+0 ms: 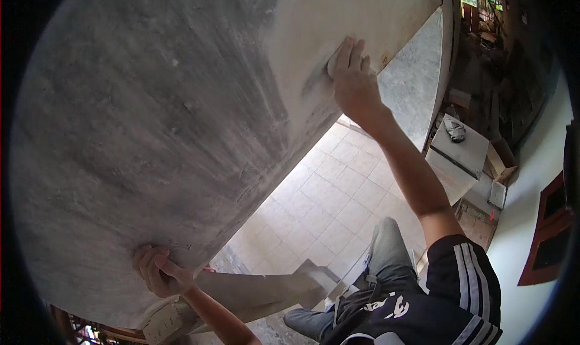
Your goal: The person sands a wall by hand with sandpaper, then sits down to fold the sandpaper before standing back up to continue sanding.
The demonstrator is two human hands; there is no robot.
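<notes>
A large grey panel (pixel 199 103) with a pale beige patch along its upper right fills the left and middle of the view. On the beige part, near the panel's right edge, my right hand (pixel 356 79) has its fingers closed over a small pale block (pixel 332 63), pressed against the surface. My left hand (pixel 160 271) rests at the panel's lower edge with its fingers curled; whatever may be under them is hidden.
Tiled floor (pixel 332 194) shows below the panel. At the right stand a white box (pixel 459 146) with a crumpled grey item (pixel 454 129) on it and an open cardboard box (pixel 501 158). A curved grey piece (pixel 260 293) lies near my legs.
</notes>
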